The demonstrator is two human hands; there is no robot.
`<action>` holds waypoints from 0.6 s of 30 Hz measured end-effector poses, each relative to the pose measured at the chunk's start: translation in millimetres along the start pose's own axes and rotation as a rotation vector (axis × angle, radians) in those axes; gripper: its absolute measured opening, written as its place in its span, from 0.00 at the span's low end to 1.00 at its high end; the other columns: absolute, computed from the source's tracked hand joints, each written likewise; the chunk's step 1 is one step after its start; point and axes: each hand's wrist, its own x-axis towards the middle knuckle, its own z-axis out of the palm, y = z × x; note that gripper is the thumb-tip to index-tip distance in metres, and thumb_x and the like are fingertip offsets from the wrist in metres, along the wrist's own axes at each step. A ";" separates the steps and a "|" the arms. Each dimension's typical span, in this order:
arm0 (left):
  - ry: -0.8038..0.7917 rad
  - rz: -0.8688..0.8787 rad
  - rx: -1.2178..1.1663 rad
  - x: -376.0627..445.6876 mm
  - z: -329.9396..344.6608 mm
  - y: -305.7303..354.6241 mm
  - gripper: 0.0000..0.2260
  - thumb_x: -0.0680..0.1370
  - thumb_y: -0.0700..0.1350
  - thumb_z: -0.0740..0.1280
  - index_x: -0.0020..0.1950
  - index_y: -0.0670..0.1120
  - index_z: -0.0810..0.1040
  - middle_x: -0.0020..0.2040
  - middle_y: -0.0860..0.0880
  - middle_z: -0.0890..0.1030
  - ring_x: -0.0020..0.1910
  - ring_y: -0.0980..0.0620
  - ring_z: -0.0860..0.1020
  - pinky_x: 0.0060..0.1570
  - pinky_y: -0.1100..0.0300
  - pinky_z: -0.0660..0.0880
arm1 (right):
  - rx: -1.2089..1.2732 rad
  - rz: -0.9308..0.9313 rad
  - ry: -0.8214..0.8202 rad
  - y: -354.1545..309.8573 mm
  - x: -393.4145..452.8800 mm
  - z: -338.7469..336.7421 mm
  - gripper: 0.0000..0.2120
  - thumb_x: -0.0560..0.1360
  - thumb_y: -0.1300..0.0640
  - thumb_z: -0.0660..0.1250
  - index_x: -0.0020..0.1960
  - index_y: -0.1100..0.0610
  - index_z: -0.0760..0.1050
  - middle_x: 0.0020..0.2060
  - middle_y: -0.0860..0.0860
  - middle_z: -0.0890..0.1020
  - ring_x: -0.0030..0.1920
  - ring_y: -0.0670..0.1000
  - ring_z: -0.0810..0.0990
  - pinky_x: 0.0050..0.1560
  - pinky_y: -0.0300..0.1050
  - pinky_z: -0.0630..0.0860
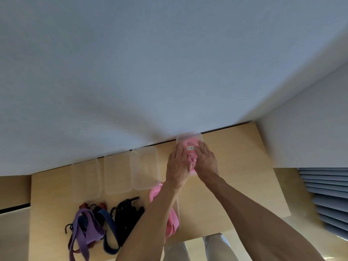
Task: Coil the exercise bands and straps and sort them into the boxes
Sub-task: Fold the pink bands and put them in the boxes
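1. Wooden table [235,166], against white wall.
2. Left hand [178,162], right hand [206,161]: flat-fingered, pressing lidded box [189,140] holding coiled pink band [191,160].
3. Risk: uneven pressure may leave lid unsealed or pinch band.
4. Below left hand: loose straps [98,225], uncoiled.

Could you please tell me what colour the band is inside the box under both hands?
Pink: the band in the clear box shows between the hands in the head view.

Head camera, probably standing, overlooks table [235,147].

Arms: bare to the elbows, no sleeves showing
Hands [178,164]: bare, no gloves
Legs: light, whitish trousers [177,250]
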 end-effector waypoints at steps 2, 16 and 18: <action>0.018 0.007 0.019 4.3 -2.2 3.0 0.26 0.84 0.51 0.57 0.80 0.42 0.61 0.79 0.42 0.63 0.79 0.44 0.60 0.76 0.54 0.57 | 0.006 -0.009 0.013 0.4 2.8 -2.9 0.27 0.81 0.54 0.64 0.78 0.53 0.62 0.79 0.52 0.59 0.80 0.51 0.55 0.75 0.48 0.61; 0.245 -0.192 -0.203 -21.7 -34.8 -7.5 0.11 0.80 0.41 0.62 0.59 0.40 0.80 0.59 0.44 0.80 0.56 0.44 0.79 0.47 0.51 0.78 | 0.125 -0.018 0.444 -31.5 -26.8 -17.6 0.19 0.74 0.57 0.56 0.54 0.64 0.81 0.54 0.66 0.80 0.52 0.67 0.81 0.50 0.60 0.79; 0.276 -0.353 -0.284 -46.0 -43.1 -20.4 0.10 0.79 0.38 0.65 0.58 0.41 0.81 0.56 0.44 0.81 0.52 0.44 0.80 0.49 0.52 0.77 | 0.189 -0.025 0.331 -43.5 -44.5 -16.1 0.16 0.75 0.65 0.61 0.59 0.62 0.80 0.55 0.64 0.80 0.50 0.66 0.81 0.46 0.57 0.79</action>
